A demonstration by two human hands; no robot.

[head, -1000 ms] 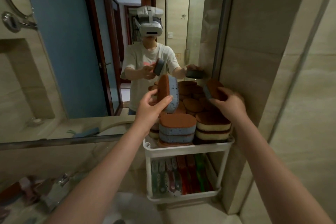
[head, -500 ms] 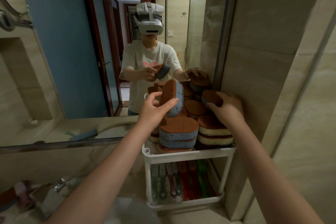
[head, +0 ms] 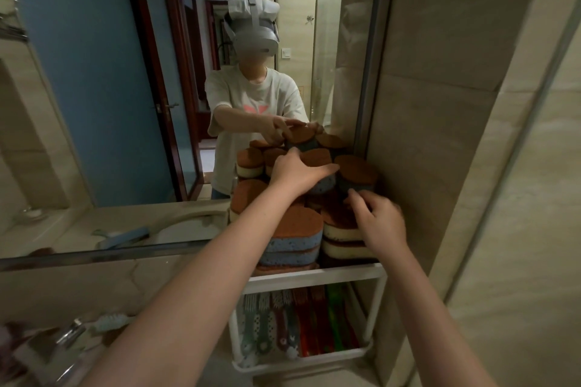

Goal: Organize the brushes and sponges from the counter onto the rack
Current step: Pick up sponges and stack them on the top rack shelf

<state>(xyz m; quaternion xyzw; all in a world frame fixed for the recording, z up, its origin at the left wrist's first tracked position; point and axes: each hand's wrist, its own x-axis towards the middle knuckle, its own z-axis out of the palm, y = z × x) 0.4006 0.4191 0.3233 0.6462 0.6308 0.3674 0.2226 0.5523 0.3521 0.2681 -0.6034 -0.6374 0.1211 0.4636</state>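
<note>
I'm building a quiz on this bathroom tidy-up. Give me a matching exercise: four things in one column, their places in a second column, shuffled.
Things
1. stacked sponges
2. coloured brushes
3. pale brush
4. left hand

Places
A. beside the faucet
B. lower shelf of the rack
C. gripping the top sponge
D. upper shelf of the rack

Pairs: 1-D, 2-B, 3-A, 4-C
</note>
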